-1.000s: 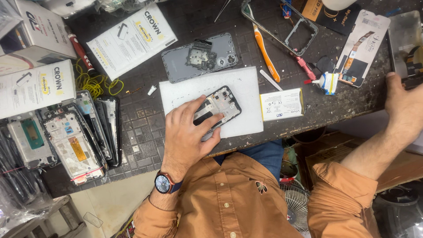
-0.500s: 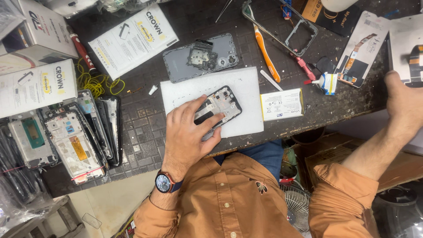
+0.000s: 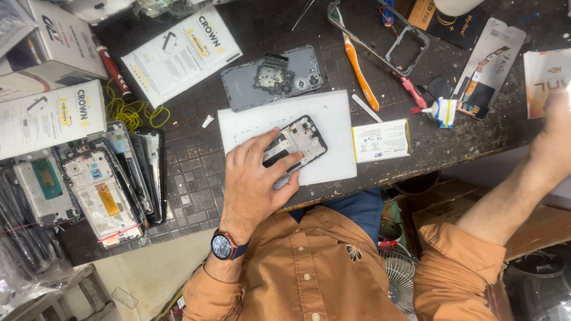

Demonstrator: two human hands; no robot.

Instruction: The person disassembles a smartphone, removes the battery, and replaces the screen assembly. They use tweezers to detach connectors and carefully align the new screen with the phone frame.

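My left hand (image 3: 253, 181), with a watch on its wrist, rests on an opened black phone (image 3: 300, 142), fingers curled over its near end. The phone lies with its insides up on a white mat (image 3: 333, 119). At the frame's right edge my right hand (image 3: 556, 122) is blurred and holds the lower edge of a white printed packet (image 3: 542, 74) over the table's right end. A grey phone back cover (image 3: 270, 77) with a camera module lies just beyond the mat.
A white battery (image 3: 382, 141) lies right of the mat. An orange-handled tool (image 3: 358, 71), a metal phone frame (image 3: 404, 44) and a small glue tube (image 3: 441, 112) lie farther back. Stacked phone frames (image 3: 101, 184) and white boxes (image 3: 50, 116) fill the left. The table edge (image 3: 416, 169) runs below the battery.
My right hand has drawn the white packet in from the right edge and turned it more into view. My left hand and the phone have stayed put.
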